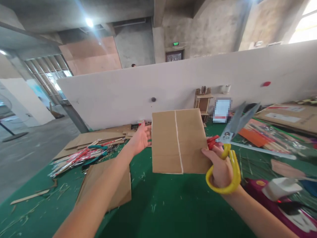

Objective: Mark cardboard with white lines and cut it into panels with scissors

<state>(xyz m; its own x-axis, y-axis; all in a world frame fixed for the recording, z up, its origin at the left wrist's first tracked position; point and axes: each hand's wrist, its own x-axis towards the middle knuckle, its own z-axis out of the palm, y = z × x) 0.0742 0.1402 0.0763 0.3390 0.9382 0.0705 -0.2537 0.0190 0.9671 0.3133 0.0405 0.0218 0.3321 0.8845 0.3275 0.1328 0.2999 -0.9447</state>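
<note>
A square piece of brown cardboard is held upright above the table, with a pale line running down its middle. My right hand pinches its lower right edge. Around that same hand hang the yellow handles of a pair of scissors, whose metal blades point up and to the right, spread apart. Something red shows behind the cardboard by my right fingers; its kind is unclear. At the cardboard's left edge, my left hand has its fingers spread, and I cannot tell whether they touch it.
On the green table lie another cardboard sheet, a heap of wrapped sticks and plant scraps. To the right are a metal ruler, a bag of sticks and a magenta power strip. A white partition stands behind.
</note>
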